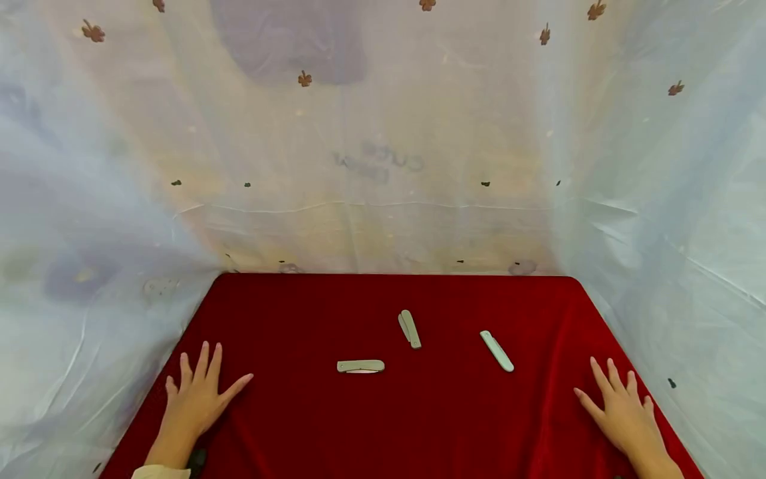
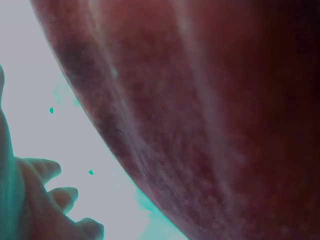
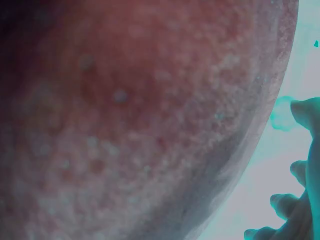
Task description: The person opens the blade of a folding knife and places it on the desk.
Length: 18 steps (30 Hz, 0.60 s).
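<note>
Three folded pocket knives lie apart on a red cloth. One beige knife lies crosswise near the middle, a sliver of its pale blade showing along the lower side. Behind it, a second beige knife is tilted, its blade edge showing on the left. To the right, a pale mint knife slants down to the right. My left hand rests at the cloth's left side, fingers spread. On the right side, my right hand rests likewise. Neither hand touches a knife. In both wrist views only fingers and blurred cloth show.
The red cloth covers a table with rounded far corners. Pale translucent sheeting with small clover marks stands behind and along both sides. A dark wrist strap shows at the left wrist.
</note>
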Each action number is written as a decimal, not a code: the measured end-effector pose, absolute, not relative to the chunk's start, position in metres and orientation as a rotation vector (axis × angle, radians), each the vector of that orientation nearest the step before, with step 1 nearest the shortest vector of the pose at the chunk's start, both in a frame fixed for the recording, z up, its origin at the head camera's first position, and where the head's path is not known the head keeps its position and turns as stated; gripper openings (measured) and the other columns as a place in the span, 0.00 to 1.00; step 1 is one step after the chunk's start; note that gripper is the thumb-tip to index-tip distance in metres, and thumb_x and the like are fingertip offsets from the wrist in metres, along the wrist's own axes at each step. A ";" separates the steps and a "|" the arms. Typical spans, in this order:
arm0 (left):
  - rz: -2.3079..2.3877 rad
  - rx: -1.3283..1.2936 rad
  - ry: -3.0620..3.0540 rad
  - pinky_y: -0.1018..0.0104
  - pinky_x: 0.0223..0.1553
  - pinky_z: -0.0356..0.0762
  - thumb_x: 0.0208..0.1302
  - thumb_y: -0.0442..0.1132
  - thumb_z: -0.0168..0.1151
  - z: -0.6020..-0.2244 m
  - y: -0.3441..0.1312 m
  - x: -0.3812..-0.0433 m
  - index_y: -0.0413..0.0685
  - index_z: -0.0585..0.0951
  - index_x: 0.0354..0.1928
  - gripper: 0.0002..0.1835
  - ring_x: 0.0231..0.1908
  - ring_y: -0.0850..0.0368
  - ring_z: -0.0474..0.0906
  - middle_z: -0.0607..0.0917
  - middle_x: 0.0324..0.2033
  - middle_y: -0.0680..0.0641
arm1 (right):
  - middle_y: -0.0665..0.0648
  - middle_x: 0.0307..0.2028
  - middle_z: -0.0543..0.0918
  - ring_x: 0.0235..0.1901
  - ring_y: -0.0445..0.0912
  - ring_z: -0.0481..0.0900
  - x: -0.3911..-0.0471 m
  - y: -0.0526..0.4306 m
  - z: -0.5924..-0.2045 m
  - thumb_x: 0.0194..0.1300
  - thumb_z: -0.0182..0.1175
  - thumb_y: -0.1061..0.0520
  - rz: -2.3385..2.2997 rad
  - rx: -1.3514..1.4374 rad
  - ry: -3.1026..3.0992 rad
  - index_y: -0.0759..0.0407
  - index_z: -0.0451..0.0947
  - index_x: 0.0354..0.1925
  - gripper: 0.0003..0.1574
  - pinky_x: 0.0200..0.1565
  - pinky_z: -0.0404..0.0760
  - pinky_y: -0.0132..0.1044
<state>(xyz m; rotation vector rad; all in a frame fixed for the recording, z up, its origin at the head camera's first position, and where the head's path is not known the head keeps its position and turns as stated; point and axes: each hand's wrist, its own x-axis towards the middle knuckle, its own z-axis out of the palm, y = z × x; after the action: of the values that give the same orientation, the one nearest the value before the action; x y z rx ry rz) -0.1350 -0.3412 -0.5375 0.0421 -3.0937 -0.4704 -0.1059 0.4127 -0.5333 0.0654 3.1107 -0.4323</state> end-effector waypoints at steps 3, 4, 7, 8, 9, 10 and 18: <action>-0.466 0.011 -3.071 0.22 0.50 0.33 0.60 0.72 0.43 -0.537 -0.340 -0.136 0.43 0.40 0.72 0.52 0.64 0.28 0.22 0.37 0.69 0.33 | 0.77 0.66 0.43 0.62 0.77 0.33 -0.105 0.412 -0.532 0.66 0.43 0.31 -0.446 0.070 3.111 0.61 0.39 0.72 0.52 0.47 0.38 0.80; -0.465 0.004 -3.066 0.22 0.51 0.33 0.61 0.71 0.43 -0.537 -0.340 -0.136 0.43 0.40 0.72 0.52 0.64 0.30 0.21 0.37 0.69 0.33 | 0.78 0.66 0.44 0.62 0.76 0.33 -0.105 0.412 -0.532 0.67 0.43 0.32 -0.446 0.070 3.114 0.64 0.41 0.71 0.52 0.47 0.37 0.80; -0.458 -0.004 -3.062 0.22 0.51 0.31 0.61 0.70 0.43 -0.538 -0.340 -0.135 0.45 0.39 0.72 0.51 0.64 0.32 0.18 0.37 0.69 0.33 | 0.78 0.65 0.48 0.64 0.73 0.32 -0.104 0.409 -0.529 0.68 0.44 0.34 -0.457 0.075 3.128 0.68 0.47 0.69 0.50 0.48 0.36 0.80; -0.459 -0.005 -3.063 0.22 0.51 0.30 0.61 0.70 0.43 -0.538 -0.340 -0.135 0.45 0.39 0.72 0.51 0.64 0.33 0.18 0.37 0.70 0.33 | 0.78 0.65 0.48 0.64 0.73 0.32 -0.104 0.408 -0.528 0.68 0.44 0.34 -0.455 0.077 3.134 0.69 0.47 0.69 0.49 0.48 0.36 0.79; -0.465 -0.006 -3.063 0.23 0.51 0.29 0.62 0.70 0.43 -0.538 -0.340 -0.135 0.45 0.39 0.72 0.50 0.64 0.33 0.17 0.36 0.70 0.34 | 0.78 0.65 0.49 0.64 0.72 0.32 -0.103 0.407 -0.527 0.68 0.45 0.35 -0.453 0.078 3.140 0.69 0.48 0.69 0.49 0.48 0.36 0.79; -0.469 -0.011 -3.062 0.23 0.51 0.29 0.62 0.70 0.43 -0.537 -0.339 -0.136 0.45 0.39 0.72 0.50 0.64 0.33 0.18 0.36 0.70 0.34 | 0.78 0.65 0.49 0.64 0.72 0.33 -0.103 0.406 -0.525 0.68 0.45 0.35 -0.453 0.076 3.145 0.69 0.48 0.69 0.48 0.49 0.35 0.79; -0.499 -0.068 -3.050 0.22 0.51 0.30 0.62 0.70 0.43 -0.527 -0.327 -0.145 0.45 0.38 0.72 0.50 0.65 0.32 0.21 0.37 0.70 0.35 | 0.79 0.65 0.48 0.63 0.75 0.35 -0.108 0.394 -0.511 0.68 0.45 0.34 -0.517 0.073 3.104 0.71 0.46 0.68 0.51 0.51 0.37 0.77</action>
<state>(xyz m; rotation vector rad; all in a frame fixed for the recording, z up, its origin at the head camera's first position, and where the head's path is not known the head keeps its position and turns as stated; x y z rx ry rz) -0.1452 -0.3268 -0.5272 -0.0682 -3.0496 -0.4993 -0.1077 0.3939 -0.5106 0.0730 3.1042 -0.5166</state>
